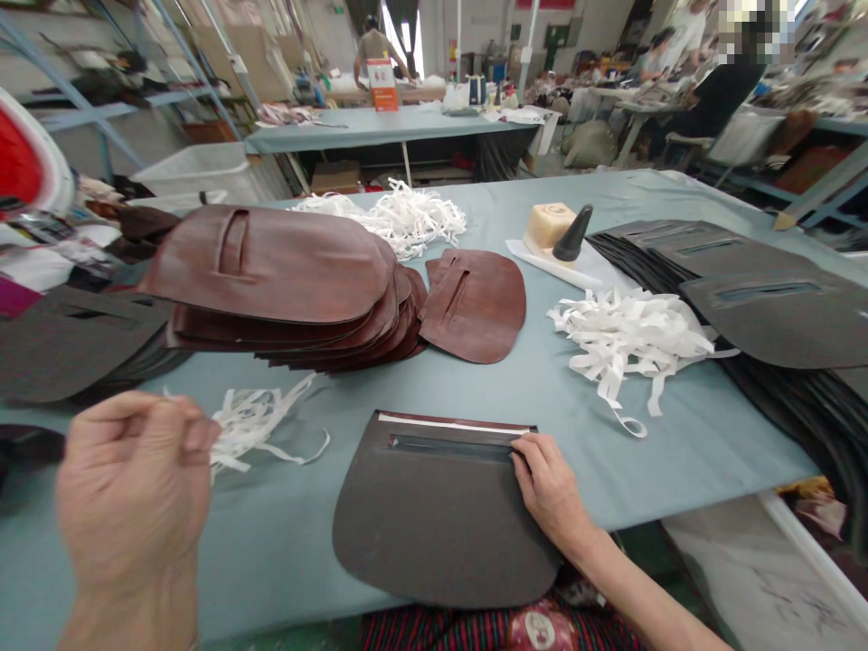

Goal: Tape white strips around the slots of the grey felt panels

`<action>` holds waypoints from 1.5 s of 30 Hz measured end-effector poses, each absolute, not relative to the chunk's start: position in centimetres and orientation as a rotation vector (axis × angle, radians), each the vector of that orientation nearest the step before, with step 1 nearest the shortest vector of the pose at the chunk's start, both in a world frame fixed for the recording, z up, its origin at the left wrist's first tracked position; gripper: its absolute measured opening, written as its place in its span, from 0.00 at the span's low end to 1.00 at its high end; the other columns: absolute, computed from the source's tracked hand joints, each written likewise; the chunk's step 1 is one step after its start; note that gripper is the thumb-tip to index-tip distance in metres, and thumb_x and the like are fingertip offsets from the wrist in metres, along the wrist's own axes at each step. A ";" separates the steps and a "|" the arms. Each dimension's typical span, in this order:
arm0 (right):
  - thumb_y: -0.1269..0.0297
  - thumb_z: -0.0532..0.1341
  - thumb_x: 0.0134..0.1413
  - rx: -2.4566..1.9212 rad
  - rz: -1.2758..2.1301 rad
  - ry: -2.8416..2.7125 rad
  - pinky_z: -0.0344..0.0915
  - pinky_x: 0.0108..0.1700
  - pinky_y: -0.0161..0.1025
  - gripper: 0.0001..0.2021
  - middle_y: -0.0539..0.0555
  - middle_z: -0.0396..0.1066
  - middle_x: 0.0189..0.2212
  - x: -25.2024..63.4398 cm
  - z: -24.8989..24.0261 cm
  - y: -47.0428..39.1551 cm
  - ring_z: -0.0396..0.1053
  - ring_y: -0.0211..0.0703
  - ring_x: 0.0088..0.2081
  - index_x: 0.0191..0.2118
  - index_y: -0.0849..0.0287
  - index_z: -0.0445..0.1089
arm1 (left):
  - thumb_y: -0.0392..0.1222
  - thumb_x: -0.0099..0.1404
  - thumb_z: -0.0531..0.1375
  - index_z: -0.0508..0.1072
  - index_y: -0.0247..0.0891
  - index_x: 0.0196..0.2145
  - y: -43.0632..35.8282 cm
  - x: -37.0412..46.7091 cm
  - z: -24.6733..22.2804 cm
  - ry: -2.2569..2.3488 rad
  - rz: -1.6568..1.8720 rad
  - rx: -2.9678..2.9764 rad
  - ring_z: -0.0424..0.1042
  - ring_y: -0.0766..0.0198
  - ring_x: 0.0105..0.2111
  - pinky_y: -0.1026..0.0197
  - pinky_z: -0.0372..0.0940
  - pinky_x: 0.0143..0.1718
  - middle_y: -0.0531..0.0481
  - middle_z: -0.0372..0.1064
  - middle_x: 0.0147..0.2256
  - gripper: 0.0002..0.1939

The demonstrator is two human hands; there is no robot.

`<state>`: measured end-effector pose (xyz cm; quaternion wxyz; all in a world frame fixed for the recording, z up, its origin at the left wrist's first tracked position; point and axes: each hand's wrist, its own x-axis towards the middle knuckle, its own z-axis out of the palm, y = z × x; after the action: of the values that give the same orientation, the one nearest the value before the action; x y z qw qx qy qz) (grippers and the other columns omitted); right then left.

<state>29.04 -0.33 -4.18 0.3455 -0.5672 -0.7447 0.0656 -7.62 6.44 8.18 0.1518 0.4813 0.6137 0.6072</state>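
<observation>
Workshop benches crowd behind our blue desk [475,380]. At its near edge lies the dark slotted panel [440,515], a white tape strip [451,423] along its top. Our right hand [552,488] presses fingers flat beside the slot, steadying it; left of the panel, our left hand [136,493] pinches peeled backing strips [250,429].

The right hand [552,488] hides the dark panel's [434,515] slot end; the black stack [779,316] runs off-frame.

You had a stack of brown leather pieces [285,289], black cutouts [759,298], white strip heaps [637,339], a black cone [574,235].
</observation>
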 end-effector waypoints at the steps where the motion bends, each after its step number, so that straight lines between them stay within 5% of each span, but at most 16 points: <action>1: 0.70 0.52 0.62 -1.467 0.212 -1.923 0.66 0.46 0.48 0.07 0.59 0.66 0.39 28.7 -3.7 -0.4 0.65 0.47 0.43 0.42 0.60 0.66 | 0.45 0.61 0.57 0.62 0.44 0.42 5.6 -6.6 8.4 1.733 1.604 1.449 0.62 0.75 0.27 0.67 0.58 0.31 0.64 0.63 0.28 0.11; 5: 0.63 0.53 0.62 -1.436 0.662 -1.731 0.66 0.44 0.42 0.09 0.56 0.68 0.38 26.5 -0.5 -0.9 0.66 0.43 0.40 0.43 0.58 0.67 | 0.46 0.59 0.60 0.63 0.41 0.40 2.8 1.1 6.4 1.343 0.757 1.542 0.67 0.68 0.26 0.66 0.61 0.28 0.57 0.69 0.27 0.14; 9: 0.56 0.54 0.61 -1.325 1.399 -1.393 0.64 0.31 0.34 0.15 0.51 0.68 0.33 24.0 2.4 -1.0 0.65 0.36 0.30 0.48 0.58 0.65 | 0.41 0.59 0.59 0.62 0.41 0.37 1.7 6.5 4.4 1.197 0.577 1.593 0.68 0.69 0.28 0.67 0.60 0.31 0.57 0.70 0.28 0.09; 11: 0.55 0.57 0.58 -1.299 1.558 -1.317 0.60 0.27 0.31 0.14 0.48 0.66 0.27 23.4 2.7 -0.8 0.62 0.34 0.25 0.42 0.60 0.68 | 0.40 0.61 0.57 0.62 0.41 0.38 1.5 7.2 4.1 1.167 0.560 1.610 0.68 0.69 0.28 0.67 0.59 0.31 0.58 0.70 0.28 0.07; 15: 0.57 0.59 0.56 -1.447 1.529 -1.299 0.52 0.23 0.31 0.12 0.44 0.58 0.16 24.4 1.4 -0.5 0.54 0.31 0.20 0.27 0.60 0.66 | 0.41 0.61 0.58 0.68 0.41 0.37 1.6 6.2 3.8 1.170 0.461 1.727 0.66 0.69 0.26 0.67 0.56 0.30 0.59 0.68 0.25 0.06; 19: 0.57 0.55 0.59 -1.583 1.344 -1.391 0.52 0.25 0.31 0.13 0.44 0.59 0.17 27.3 0.1 -0.8 0.55 0.33 0.21 0.27 0.58 0.63 | 0.46 0.64 0.54 0.72 0.40 0.29 2.2 2.9 3.1 1.217 0.368 1.769 0.67 0.67 0.29 0.66 0.56 0.32 0.56 0.69 0.27 0.11; 25: 0.54 0.50 0.62 -1.780 1.162 -1.516 0.55 0.26 0.33 0.15 0.44 0.60 0.15 29.6 -1.3 -1.3 0.59 0.35 0.19 0.29 0.56 0.62 | 0.47 0.63 0.52 0.73 0.38 0.31 3.2 -1.3 1.4 1.397 0.422 1.650 0.67 0.65 0.30 0.64 0.57 0.33 0.53 0.70 0.28 0.14; 30: 0.54 0.51 0.60 -1.766 1.168 -1.613 0.59 0.28 0.34 0.15 0.48 0.68 0.21 29.5 -1.6 -1.2 0.67 0.38 0.24 0.42 0.57 0.67 | 0.50 0.58 0.56 0.72 0.36 0.28 4.0 -1.1 -0.4 1.649 0.526 1.465 0.65 0.65 0.26 0.65 0.56 0.27 0.53 0.68 0.24 0.14; 39: 0.50 0.51 0.58 -1.958 1.055 -1.689 0.57 0.27 0.34 0.16 0.48 0.68 0.21 28.8 -1.1 -0.7 0.65 0.38 0.22 0.29 0.55 0.65 | 0.49 0.56 0.55 0.72 0.36 0.27 4.9 -1.1 -0.7 1.774 0.548 1.436 0.66 0.65 0.24 0.65 0.55 0.26 0.52 0.70 0.23 0.13; 45: 0.55 0.51 0.55 -1.954 1.010 -1.703 0.55 0.27 0.33 0.12 0.47 0.66 0.19 28.9 -1.4 -0.6 0.63 0.38 0.22 0.27 0.55 0.63 | 0.48 0.55 0.56 0.72 0.36 0.25 5.3 -1.0 -0.5 1.791 0.500 1.448 0.65 0.66 0.22 0.66 0.55 0.25 0.53 0.69 0.21 0.12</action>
<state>28.91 -0.57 -1.39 0.1790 -0.6911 -0.6022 0.3573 -0.99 5.25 -0.54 0.3826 0.5676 0.7022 0.1960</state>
